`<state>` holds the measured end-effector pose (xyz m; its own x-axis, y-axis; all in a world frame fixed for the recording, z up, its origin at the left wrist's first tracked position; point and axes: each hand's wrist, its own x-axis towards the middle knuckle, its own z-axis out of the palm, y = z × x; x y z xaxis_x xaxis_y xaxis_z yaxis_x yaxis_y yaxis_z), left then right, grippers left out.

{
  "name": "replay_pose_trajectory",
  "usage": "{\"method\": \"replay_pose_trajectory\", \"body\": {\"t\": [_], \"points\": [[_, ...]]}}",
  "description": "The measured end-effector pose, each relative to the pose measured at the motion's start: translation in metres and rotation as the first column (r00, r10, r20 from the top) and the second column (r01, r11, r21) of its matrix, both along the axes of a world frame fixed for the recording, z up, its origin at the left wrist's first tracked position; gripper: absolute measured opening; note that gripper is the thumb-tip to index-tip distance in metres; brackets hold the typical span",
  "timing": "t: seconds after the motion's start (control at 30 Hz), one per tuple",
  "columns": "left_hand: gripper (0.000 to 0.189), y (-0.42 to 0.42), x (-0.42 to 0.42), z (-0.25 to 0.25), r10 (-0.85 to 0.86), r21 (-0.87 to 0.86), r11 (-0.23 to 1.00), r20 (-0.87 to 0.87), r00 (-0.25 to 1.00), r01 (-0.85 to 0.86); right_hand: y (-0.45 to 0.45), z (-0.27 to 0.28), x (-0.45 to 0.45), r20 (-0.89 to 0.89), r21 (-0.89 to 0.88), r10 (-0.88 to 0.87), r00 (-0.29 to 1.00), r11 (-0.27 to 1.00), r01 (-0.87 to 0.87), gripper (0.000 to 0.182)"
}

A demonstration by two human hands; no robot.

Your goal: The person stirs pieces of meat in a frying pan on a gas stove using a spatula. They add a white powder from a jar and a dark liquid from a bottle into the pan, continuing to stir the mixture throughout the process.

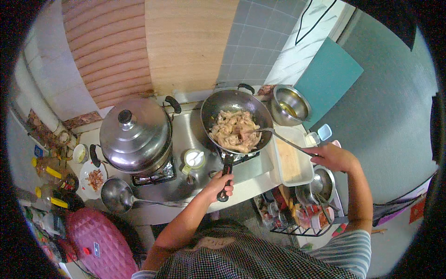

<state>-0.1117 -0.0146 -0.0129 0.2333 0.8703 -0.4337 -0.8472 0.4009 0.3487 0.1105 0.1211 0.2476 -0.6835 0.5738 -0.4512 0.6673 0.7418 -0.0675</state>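
Low in the middle, my left hand [218, 186] grips the black handle of a wok [216, 99] on the right burner. Pale pieces of meat, perhaps chicken, [230, 129] lie heaped in the wok. At the right, my right hand [332, 157] is closed around the handle of a metal spatula [287, 141]. The spatula's head is among the meat and partly hidden by it. A small container of white powder with a white spoon [195, 158] stands on the stove left of the wok handle.
Left are a lidded steel pot [139, 139], a large ladle [116, 196], a plate of reddish pieces [94, 179] and oil bottles [52, 198]. A steel bowl [291, 104] and plastic tray [292, 162] stand right of the wok, with a wire rack [303, 231] below.
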Motion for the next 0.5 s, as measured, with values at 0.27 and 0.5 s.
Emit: {"method": "replay_pose_trajectory", "body": {"t": [0.27,0.5], "points": [[0.013,-0.001,-0.001,0.002,-0.009,-0.011,1.000,0.025,1.000,0.010,0.005,-0.041,-0.012,-0.021,-0.165,0.111,0.994,0.980,-0.113,0.035],[0.015,0.000,0.001,0.010,0.002,-0.045,0.999,-0.049,0.999,-0.005,0.034,-0.157,-0.045,-0.022,0.084,-0.031,0.999,0.996,0.033,0.031]]}}
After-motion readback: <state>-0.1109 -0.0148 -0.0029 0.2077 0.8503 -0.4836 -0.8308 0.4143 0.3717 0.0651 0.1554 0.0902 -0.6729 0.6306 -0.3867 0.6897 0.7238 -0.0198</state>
